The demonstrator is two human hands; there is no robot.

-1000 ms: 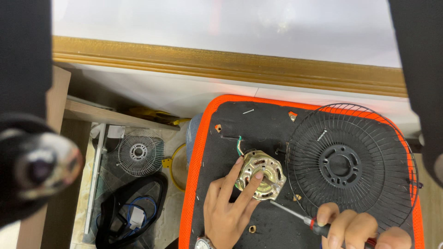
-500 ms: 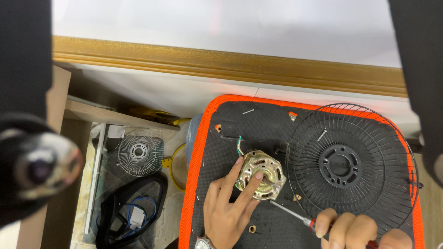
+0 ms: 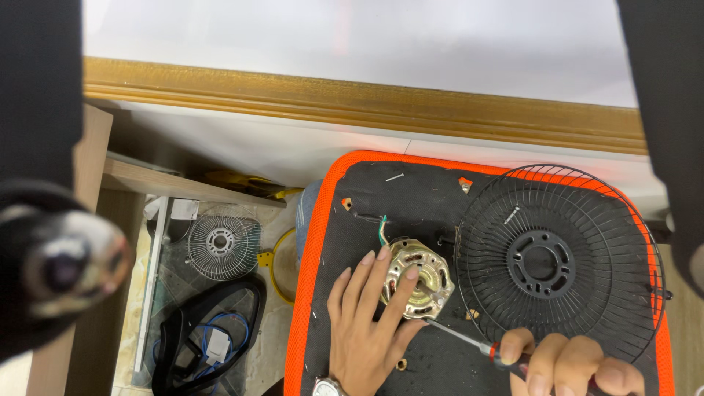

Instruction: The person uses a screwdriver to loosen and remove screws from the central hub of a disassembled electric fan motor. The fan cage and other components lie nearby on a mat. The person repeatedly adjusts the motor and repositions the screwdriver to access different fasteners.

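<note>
A brass-coloured fan motor (image 3: 418, 275) with green and white wires lies on a black mat with an orange rim (image 3: 312, 271). My left hand (image 3: 364, 323) rests flat on the motor's near left side, fingers spread over it. My right hand (image 3: 565, 364) grips a screwdriver (image 3: 469, 339) with a red and black handle; its metal shaft points up-left and its tip meets the motor's lower right edge. A black wire fan guard (image 3: 561, 260) lies on the mat to the right of the motor.
Small screws and orange bits (image 3: 463, 185) lie scattered on the mat. Left of the mat, down on the floor, sit a small grey fan guard (image 3: 222, 246), a yellow ring (image 3: 277, 264) and a black hoop with blue cable (image 3: 213, 337). A gold-trimmed ledge (image 3: 367, 103) runs behind.
My right hand has slid slightly right and down with the screwdriver. My left hand stays on the motor.
</note>
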